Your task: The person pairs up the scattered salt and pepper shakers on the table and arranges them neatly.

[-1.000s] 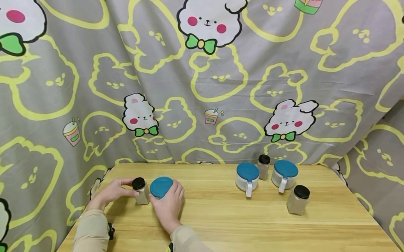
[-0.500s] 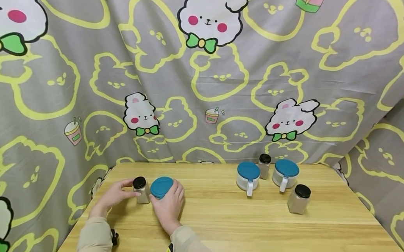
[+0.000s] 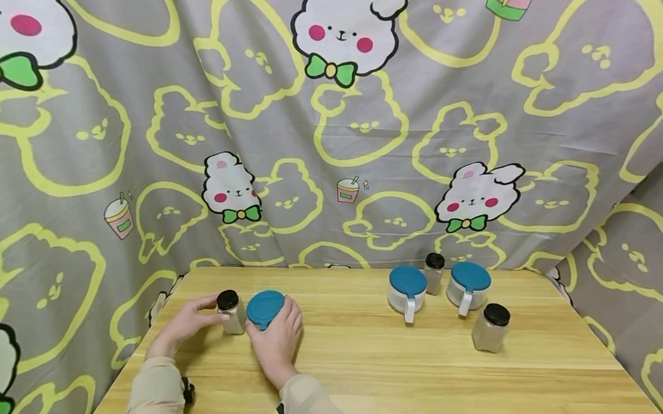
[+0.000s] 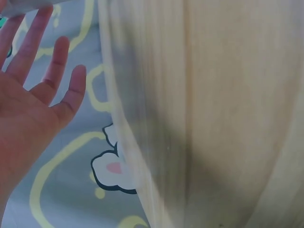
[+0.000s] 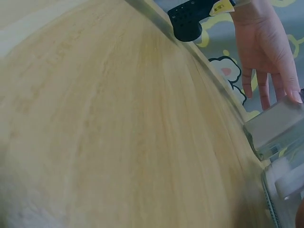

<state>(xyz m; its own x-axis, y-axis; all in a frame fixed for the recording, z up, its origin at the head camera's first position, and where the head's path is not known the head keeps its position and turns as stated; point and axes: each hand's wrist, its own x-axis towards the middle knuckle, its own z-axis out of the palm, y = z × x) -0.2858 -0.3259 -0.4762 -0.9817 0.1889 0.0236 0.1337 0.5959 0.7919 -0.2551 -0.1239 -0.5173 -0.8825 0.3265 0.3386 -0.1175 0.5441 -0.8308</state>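
Note:
At the table's left side, my left hand [image 3: 185, 321] pinches a small clear jar [image 3: 234, 318] with a black lid between thumb and fingers. The jar stands upright, holding pale contents. Right beside it is a seasoning pot with a blue lid [image 3: 265, 306], gripped by my right hand [image 3: 279, 342], which covers its near side. From the right wrist, the tilted-looking jar [image 5: 275, 126] shows above part of the clear pot [image 5: 280, 199]. In the left wrist view, the hand's [image 4: 28, 107] outer fingers are spread and relaxed; only a sliver of the jar appears at the top.
On the right stand two more blue-lidded seasoning pots [image 3: 407, 295] [image 3: 467, 290] with white handles. One black-lidded jar [image 3: 434, 277] is between them, another [image 3: 490, 330] nearer the front. A patterned curtain [image 3: 326, 137] hangs behind the wooden table [image 3: 401, 375].
My left forearm has shifted slightly to the right since one second ago. Both hands keep their holds, and the jars and pots stay where they were.

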